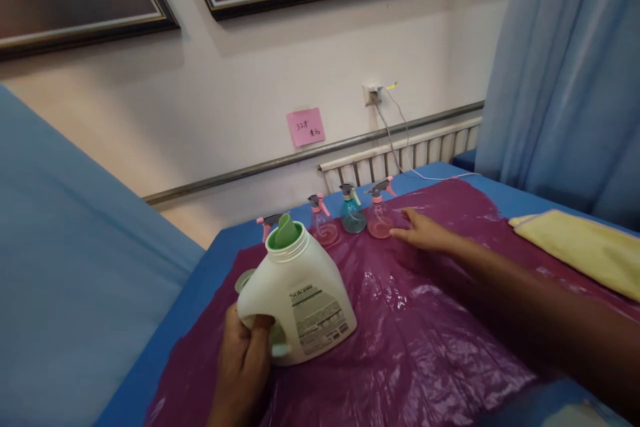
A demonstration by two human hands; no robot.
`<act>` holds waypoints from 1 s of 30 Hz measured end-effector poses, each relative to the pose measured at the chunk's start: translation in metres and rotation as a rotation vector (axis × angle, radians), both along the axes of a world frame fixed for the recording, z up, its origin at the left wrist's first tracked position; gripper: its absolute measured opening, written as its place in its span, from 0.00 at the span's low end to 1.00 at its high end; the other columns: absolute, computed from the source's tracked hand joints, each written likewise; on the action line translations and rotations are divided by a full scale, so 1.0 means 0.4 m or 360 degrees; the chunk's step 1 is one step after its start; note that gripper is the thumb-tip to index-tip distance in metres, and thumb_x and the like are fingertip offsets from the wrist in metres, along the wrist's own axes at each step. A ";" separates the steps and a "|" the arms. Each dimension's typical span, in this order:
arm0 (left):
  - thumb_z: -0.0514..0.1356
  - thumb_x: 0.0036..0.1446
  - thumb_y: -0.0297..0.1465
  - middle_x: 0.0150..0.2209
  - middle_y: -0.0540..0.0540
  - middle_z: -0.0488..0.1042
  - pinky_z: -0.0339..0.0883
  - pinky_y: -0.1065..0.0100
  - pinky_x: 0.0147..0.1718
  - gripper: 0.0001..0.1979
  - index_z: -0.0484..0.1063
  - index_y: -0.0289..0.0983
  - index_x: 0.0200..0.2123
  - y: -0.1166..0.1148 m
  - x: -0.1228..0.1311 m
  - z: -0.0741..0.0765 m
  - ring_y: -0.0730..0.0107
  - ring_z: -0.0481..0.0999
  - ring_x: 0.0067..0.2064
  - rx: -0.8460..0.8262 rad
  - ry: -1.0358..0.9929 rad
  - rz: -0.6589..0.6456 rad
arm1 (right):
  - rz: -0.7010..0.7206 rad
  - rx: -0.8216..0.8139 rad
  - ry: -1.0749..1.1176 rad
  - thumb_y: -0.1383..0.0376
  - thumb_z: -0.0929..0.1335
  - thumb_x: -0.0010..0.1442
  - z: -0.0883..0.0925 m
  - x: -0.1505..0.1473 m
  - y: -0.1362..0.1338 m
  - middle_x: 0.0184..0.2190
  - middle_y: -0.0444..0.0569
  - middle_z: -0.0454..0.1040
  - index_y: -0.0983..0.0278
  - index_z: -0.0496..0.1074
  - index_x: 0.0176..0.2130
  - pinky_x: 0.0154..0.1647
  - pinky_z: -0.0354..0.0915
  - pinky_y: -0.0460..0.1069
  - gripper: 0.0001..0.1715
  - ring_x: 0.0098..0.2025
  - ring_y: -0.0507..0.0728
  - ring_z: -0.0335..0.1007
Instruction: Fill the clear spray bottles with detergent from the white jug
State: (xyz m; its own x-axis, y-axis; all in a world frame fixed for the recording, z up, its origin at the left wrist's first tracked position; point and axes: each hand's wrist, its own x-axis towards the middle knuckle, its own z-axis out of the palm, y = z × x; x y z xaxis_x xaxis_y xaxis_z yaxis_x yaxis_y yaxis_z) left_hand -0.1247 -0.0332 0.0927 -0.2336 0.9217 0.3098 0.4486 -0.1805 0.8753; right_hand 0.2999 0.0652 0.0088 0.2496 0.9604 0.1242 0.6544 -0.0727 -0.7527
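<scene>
My left hand [246, 353] is wrapped round the handle of a large white detergent jug [305, 293]. The jug has no cap on, and a green pour spout shows in its neck. My right hand [423, 230] reaches out with fingers apart, close beside a clear spray bottle with a pink collar [380, 220]; I cannot tell whether the fingertips touch it. Left of that stand a teal spray bottle [353, 217] and another pink-trimmed spray bottle [324, 225]. A further spray bottle's pink trigger [265, 227] shows behind the jug, its body mostly hidden.
Wrinkled purple plastic sheeting [400, 333] covers much of a blue surface [165, 340]. A folded yellow cloth [580, 247] lies at the right. Blue curtains [575, 80] hang on both sides. Behind are a radiator [430, 147] and a wall socket [371, 95] with cords.
</scene>
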 end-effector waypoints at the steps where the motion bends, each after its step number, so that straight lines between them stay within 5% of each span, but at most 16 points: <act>1: 0.66 0.60 0.57 0.45 0.43 0.83 0.74 0.62 0.37 0.29 0.78 0.41 0.53 0.001 -0.005 -0.007 0.52 0.80 0.43 0.0005 0.0058 -0.0015 | 0.0020 -0.0018 0.0003 0.51 0.77 0.67 0.007 0.010 0.008 0.71 0.67 0.69 0.66 0.68 0.71 0.70 0.67 0.68 0.42 0.70 0.72 0.70; 6: 0.58 0.66 0.53 0.42 0.44 0.81 0.73 0.59 0.39 0.27 0.75 0.39 0.54 0.007 -0.012 -0.027 0.51 0.80 0.42 0.0072 0.0277 0.0064 | 0.0075 0.0008 0.0046 0.55 0.74 0.73 0.021 0.005 0.052 0.66 0.56 0.74 0.61 0.74 0.64 0.63 0.74 0.67 0.26 0.62 0.66 0.75; 18: 0.57 0.67 0.51 0.46 0.42 0.82 0.75 0.55 0.43 0.26 0.73 0.39 0.57 -0.008 0.001 -0.020 0.48 0.81 0.45 0.0051 0.0305 0.0075 | -0.0192 0.0272 0.0301 0.55 0.74 0.73 -0.050 -0.130 0.108 0.63 0.56 0.75 0.62 0.73 0.65 0.59 0.76 0.65 0.27 0.59 0.65 0.77; 21: 0.57 0.68 0.52 0.49 0.40 0.82 0.76 0.51 0.46 0.27 0.72 0.39 0.59 -0.018 0.003 -0.008 0.45 0.81 0.48 -0.0018 0.0287 -0.0018 | -0.0210 0.0348 0.0304 0.55 0.74 0.72 -0.032 -0.125 0.080 0.64 0.56 0.75 0.62 0.73 0.65 0.61 0.75 0.66 0.27 0.60 0.66 0.76; 24: 0.59 0.69 0.52 0.60 0.37 0.79 0.75 0.42 0.56 0.30 0.69 0.43 0.66 -0.029 -0.010 0.002 0.39 0.80 0.59 -0.0027 0.0280 -0.0089 | -0.0181 0.0435 0.0299 0.54 0.79 0.63 0.000 -0.110 0.027 0.64 0.58 0.75 0.62 0.69 0.67 0.66 0.70 0.69 0.39 0.64 0.68 0.74; 28: 0.66 0.66 0.46 0.73 0.38 0.67 0.58 0.36 0.74 0.36 0.63 0.46 0.73 -0.057 -0.023 0.051 0.38 0.66 0.75 0.0529 0.0327 0.0004 | -0.0037 0.0576 0.0293 0.53 0.80 0.53 0.069 -0.092 -0.070 0.66 0.60 0.74 0.60 0.64 0.69 0.71 0.66 0.67 0.51 0.67 0.69 0.73; 30: 0.68 0.65 0.42 0.72 0.39 0.69 0.60 0.39 0.74 0.35 0.64 0.46 0.73 -0.076 -0.007 0.107 0.42 0.67 0.74 0.0707 0.0411 -0.0126 | 0.0063 0.0642 0.0278 0.53 0.79 0.54 0.118 -0.095 -0.119 0.67 0.59 0.73 0.59 0.63 0.68 0.72 0.66 0.66 0.49 0.68 0.68 0.72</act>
State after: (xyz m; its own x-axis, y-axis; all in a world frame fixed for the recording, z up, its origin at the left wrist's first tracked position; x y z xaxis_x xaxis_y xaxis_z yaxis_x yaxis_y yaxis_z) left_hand -0.1276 -0.0635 0.1357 -0.0326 0.7000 0.7134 0.6095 -0.5517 0.5693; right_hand 0.2619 0.0177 0.0562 0.2640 0.8531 0.4501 0.5110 0.2721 -0.8154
